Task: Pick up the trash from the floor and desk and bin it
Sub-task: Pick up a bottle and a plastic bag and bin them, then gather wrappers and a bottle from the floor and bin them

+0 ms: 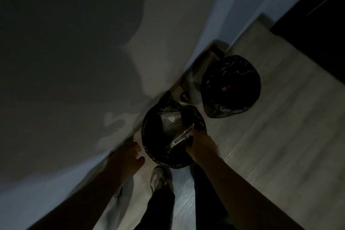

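Beside the wall (74, 61), the left hand (130, 155) hangs with fingers loosely spread, holding nothing, just off the left rim of the near bin (149, 136), which stands on the floor (261, 145) lined with a black bag. A pale, crumpled piece of trash (182, 137) sits over the bin's mouth, pinched by the right hand (201, 145), whose fingers curl at the right rim. This looks like the binning step. The next move probably calls for loosening that grip so the piece falls inside rather than catching on the liner. Farther right, a second bin (231, 86) stands apart.
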Tool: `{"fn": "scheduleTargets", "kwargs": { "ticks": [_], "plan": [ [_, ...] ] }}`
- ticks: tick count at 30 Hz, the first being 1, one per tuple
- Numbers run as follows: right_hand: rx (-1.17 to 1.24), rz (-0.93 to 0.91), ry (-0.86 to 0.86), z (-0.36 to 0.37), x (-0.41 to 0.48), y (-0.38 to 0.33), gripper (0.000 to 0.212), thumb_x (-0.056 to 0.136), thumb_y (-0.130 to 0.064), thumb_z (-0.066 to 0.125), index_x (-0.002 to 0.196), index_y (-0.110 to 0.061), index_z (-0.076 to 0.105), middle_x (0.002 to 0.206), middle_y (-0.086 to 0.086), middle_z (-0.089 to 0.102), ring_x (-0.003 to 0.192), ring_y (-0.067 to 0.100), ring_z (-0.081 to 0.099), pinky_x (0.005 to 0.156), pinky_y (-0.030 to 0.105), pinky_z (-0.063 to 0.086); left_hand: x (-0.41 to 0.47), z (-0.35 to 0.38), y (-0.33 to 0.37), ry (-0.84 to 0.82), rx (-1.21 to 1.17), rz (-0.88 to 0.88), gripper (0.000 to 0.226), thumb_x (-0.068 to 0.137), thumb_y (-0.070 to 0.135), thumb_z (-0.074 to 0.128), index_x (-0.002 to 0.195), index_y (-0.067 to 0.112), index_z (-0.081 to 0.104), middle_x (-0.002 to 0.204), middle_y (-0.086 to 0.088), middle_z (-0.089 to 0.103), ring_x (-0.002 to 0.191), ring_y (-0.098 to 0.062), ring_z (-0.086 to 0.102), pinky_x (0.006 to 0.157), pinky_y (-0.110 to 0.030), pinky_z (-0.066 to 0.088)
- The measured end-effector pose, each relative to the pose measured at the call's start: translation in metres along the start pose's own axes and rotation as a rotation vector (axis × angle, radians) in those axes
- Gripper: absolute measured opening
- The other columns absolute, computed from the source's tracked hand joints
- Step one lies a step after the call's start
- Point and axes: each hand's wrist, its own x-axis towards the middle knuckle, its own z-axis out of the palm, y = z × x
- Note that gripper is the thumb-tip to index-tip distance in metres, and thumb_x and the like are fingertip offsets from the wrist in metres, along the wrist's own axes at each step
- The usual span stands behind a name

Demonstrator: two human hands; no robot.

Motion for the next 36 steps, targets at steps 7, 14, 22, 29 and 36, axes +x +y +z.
{"fn": "scheduleTargets", "kwargs": {
  "ticks": [7, 14, 22, 29, 36],
  "plan": [
    [-0.202, -0.156, -0.004, -0.044, -0.088, -0.006, 0.046, 0.095, -0.021, 0.048, 0.140, -0.016, 0.039, 0.134, 0.010, 0.046, 0.122, 0.024, 0.046, 0.100, 0.029, 0.040, -0.070, -0.043, 0.022, 0.050, 0.036, 0.087, 0.019, 0.089, 0.030, 0.053, 0.101, 0.015, 0.055, 0.097, -0.005, 0.061, 0.098, -0.022, 0.060, 0.081, -0.031, 0.049],
    [-0.268, -0.313, 0.024, -0.117, -0.169, -0.026, 0.054, 0.093, -0.028, 0.054, 0.141, -0.014, 0.036, 0.136, 0.008, 0.044, 0.126, 0.021, 0.043, 0.099, 0.027, 0.037, -0.167, -0.083, 0.057, 0.160, 0.050, 0.086, 0.040, 0.093, 0.036, 0.050, 0.129, 0.019, 0.048, 0.124, -0.001, 0.056, 0.113, -0.016, 0.054, 0.095, -0.027, 0.044],
    [-0.332, -0.610, 0.077, -0.209, -0.258, -0.051, 0.030, 0.085, -0.023, 0.061, 0.113, -0.014, 0.054, 0.107, 0.006, 0.055, 0.099, 0.023, 0.056, 0.077, 0.025, 0.040, -0.292, -0.097, 0.115, 0.363, -0.203, -0.048, 0.039, 0.089, 0.035, 0.058, 0.124, 0.020, 0.055, 0.120, -0.001, 0.060, 0.107, -0.017, 0.057, 0.088, -0.024, 0.044],
    [-0.505, -0.905, -0.020, -0.233, -0.329, -0.095, 0.042, 0.086, -0.029, 0.063, 0.125, -0.020, 0.051, 0.122, 0.001, 0.052, 0.109, 0.019, 0.053, 0.088, 0.026, 0.043, -0.400, -0.086, 0.128, 0.593, -0.339, -0.220, 0.037, 0.087, 0.038, 0.060, 0.119, 0.020, 0.058, 0.115, 0.001, 0.062, 0.100, -0.015, 0.060, 0.083, -0.025, 0.047],
    [-0.681, -1.271, -0.105, -0.174, -0.428, -0.164, 0.042, 0.085, -0.030, 0.061, 0.126, -0.024, 0.051, 0.119, -0.004, 0.054, 0.104, 0.014, 0.053, 0.083, 0.024, 0.043, -0.526, -0.031, 0.097, 0.832, -0.551, -0.550, 0.037, 0.086, 0.042, 0.060, 0.120, 0.027, 0.055, 0.113, 0.009, 0.063, 0.098, -0.010, 0.060, 0.079, -0.021, 0.044]
  ]
}}
